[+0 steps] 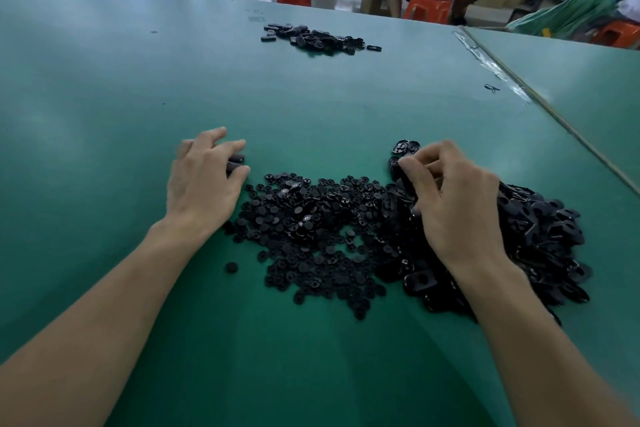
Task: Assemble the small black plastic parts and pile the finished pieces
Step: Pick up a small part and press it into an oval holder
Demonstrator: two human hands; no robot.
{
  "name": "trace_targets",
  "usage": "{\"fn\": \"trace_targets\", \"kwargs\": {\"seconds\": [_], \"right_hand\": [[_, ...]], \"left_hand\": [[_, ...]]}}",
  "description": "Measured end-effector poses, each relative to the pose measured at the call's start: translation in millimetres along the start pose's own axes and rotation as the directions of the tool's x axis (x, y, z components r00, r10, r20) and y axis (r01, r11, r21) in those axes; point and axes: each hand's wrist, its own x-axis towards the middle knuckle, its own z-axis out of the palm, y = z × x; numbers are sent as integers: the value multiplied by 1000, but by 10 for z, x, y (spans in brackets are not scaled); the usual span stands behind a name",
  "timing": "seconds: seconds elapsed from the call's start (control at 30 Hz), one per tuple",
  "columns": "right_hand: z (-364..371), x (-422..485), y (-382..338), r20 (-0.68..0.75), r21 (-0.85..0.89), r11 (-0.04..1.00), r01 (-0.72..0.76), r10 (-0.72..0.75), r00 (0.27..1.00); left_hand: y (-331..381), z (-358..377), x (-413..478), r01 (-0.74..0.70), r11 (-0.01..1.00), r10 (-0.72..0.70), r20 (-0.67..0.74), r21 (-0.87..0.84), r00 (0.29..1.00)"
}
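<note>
Across the wide green surface, the biggest mass is the unworked stock near the person: a spread of round black buttons in the middle, running into a thicker heap of oval shells on the right. The finished pile is far smaller and lies well apart at the far side, so most of the job looks still to do. The left hand curls fingers and thumb round a dark piece beside the buttons. The right hand pinches an oval shell at the heap's far edge, just beside two loose shells. One stray button sits alone.
</note>
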Motion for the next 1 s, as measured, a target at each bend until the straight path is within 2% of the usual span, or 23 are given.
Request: {"fn": "trace_targets", "kwargs": {"seconds": [0.07,0.13,0.2,0.27,0.33,0.4,0.53,0.6,0.87,1.0], "right_hand": [[75,-94,-124,4,151,987,-49,49,999],[183,-181,-217,40,307,945,-110,103,994],[286,-245,-276,84,427,891,-153,130,988],[362,-316,-293,100,456,877,-153,120,988],[397,-378,-294,75,466,874,-141,120,990],[414,-417,-275,35,496,859,-131,131,991],[394,-448,-243,76,574,797,-188,177,981],[372,-452,-234,126,628,737,-248,219,968],[325,-430,-212,216,740,577,-347,285,934],[325,-442,-209,225,734,577,-358,290,930]], "left_hand": [[106,-53,-25,-25,999,23,-76,-22,997],[282,-137,-56,-33,980,19,-75,-196,997],[508,-210,-93,26,908,4,70,-418,998],[724,-275,-158,154,804,26,293,-574,956],[874,-331,-231,303,709,72,492,-637,868],[929,-362,-282,350,664,139,569,-661,811],[908,-381,-292,402,531,173,561,-745,810],[886,-390,-274,412,505,175,557,-759,812],[880,-412,-268,347,542,252,542,-765,802],[888,-407,-280,293,579,249,507,-761,825]]}}
